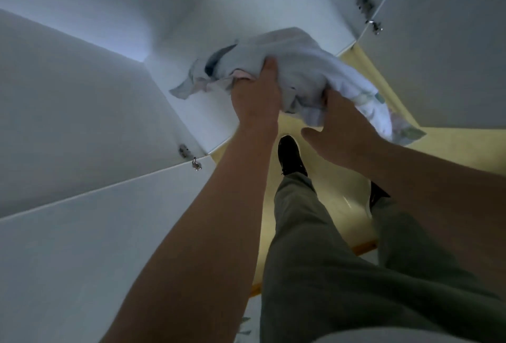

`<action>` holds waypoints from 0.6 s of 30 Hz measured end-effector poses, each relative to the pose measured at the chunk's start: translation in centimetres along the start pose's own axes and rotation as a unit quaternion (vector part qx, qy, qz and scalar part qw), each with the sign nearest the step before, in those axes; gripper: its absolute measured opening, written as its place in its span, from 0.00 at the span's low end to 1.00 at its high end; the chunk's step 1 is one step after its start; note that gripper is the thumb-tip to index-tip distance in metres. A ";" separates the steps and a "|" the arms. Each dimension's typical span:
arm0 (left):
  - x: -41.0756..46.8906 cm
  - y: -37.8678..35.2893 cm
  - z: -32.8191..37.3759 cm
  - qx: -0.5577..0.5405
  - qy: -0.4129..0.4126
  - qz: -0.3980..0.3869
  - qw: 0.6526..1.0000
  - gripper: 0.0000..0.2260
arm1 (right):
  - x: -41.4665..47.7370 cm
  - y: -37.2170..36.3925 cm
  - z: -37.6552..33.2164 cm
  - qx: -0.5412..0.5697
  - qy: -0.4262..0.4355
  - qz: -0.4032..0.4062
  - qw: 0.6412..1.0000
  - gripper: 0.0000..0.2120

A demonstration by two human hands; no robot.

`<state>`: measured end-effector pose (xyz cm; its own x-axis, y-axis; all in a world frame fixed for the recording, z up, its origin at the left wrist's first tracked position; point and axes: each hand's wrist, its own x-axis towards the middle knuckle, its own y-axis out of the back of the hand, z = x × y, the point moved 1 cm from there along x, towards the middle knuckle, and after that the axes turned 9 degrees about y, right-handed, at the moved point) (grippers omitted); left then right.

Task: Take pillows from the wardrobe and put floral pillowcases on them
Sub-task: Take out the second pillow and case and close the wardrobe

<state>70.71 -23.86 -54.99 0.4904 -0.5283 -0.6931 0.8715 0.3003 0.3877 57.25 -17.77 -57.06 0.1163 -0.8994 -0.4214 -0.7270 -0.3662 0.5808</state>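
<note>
Floral cloth (309,68): I see it crumpled at the front edge of the wardrobe shelf (197,118) — partly hanging off.
Left hand (256,101): fingers curled tight into the cloth, thumb on top.
Right hand (342,129): fingers dug into its folds — thumb sticking out.

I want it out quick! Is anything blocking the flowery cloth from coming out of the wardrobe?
Nothing visible does. The left hand grips the floral cloth, the right hand touches it, and the wardrobe door stands open.
</note>
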 end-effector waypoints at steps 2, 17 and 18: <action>-4.1 1.3 1.3 -0.017 0.023 0.009 1.000 0.30 | -2.9 2.6 -1.7 -0.052 0.036 -0.007 0.998 0.37; -32.0 12.8 2.0 -0.200 0.165 -0.014 0.966 0.15 | -17.3 15.3 -10.1 -0.286 0.384 0.028 0.878 0.51; -33.0 13.7 1.8 -0.203 0.164 -0.019 0.965 0.16 | -17.9 15.3 -10.8 -0.284 0.405 0.024 0.869 0.52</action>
<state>66.47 -3.74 -25.64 0.3732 -0.2845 -0.8831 0.7824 0.6081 0.1348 51.35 -9.91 -33.08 0.7011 -0.7050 0.1072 -0.3193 -0.1760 0.9312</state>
